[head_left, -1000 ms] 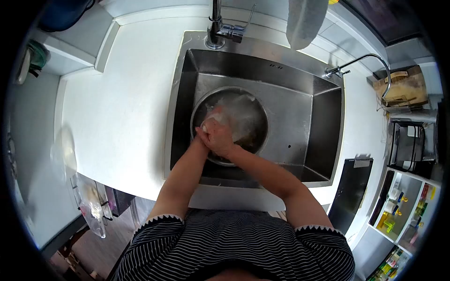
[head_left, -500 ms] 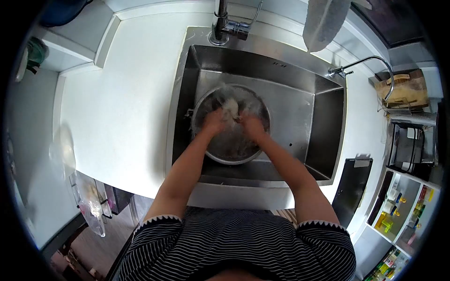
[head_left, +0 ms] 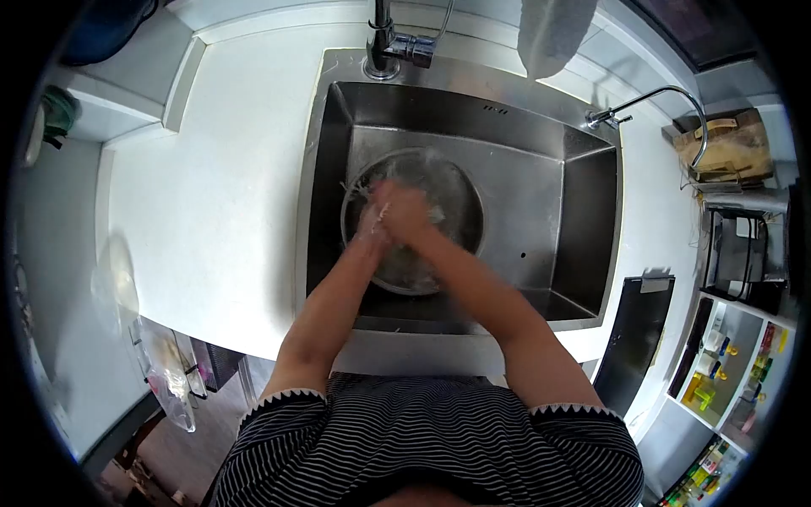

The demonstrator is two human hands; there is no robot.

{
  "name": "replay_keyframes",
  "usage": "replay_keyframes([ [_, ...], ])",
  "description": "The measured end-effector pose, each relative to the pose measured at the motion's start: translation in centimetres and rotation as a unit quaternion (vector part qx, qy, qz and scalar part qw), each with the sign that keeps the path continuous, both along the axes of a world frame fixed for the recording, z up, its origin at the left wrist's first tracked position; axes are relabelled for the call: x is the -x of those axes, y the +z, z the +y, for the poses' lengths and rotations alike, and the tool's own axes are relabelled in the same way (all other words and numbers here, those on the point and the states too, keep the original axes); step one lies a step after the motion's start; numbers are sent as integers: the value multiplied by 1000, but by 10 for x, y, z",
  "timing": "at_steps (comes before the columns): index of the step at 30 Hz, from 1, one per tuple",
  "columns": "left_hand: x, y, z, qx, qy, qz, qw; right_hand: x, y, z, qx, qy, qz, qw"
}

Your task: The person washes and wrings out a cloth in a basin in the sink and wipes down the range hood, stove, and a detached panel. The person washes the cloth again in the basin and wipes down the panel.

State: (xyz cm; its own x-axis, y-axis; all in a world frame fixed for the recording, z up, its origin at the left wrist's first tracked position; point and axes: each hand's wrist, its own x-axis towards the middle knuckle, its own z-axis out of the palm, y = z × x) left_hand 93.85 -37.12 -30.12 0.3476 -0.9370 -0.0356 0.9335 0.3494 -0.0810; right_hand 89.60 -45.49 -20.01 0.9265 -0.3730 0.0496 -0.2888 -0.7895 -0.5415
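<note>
Both hands are together over a round metal basin (head_left: 473, 245) that stands in the left half of the steel sink and holds water. My right hand (head_left: 407, 215) lies across my left hand (head_left: 373, 224), near its wrist. Motion smears the fingers of both, so whether they are closed does not show. White wisps cling around the left wrist. A small whitish clump (head_left: 436, 213) shows in the basin just right of my right hand; its kind cannot be made out.
Behind the sink (head_left: 524, 194) rises a chrome faucet (head_left: 384, 51). A thin curved tap (head_left: 667, 91) stands at the back right, beside a hanging grey cloth (head_left: 553, 38). White countertop (head_left: 220, 186) lies to the left. Wooden boards (head_left: 726, 148) and a rack stand far right.
My right hand has moved left from the basin's right side onto my left hand. The whitish clump that was between the hands now shows right of them. The view has shifted slightly.
</note>
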Motion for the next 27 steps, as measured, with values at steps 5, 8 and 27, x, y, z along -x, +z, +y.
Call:
replay_keyframes([
  [5, 2, 112, -31, -582, -74, -124, 801, 5, -19, -45, -65, -89, 141, 984],
  [8, -8, 124, -25, -574, -2, -210, 791, 24, -49, -55, -110, -152, 82, 979],
  [27, -1, 57, 7, -351, -24, -199, 915, 18, 38, 46, -55, 52, -41, 996],
])
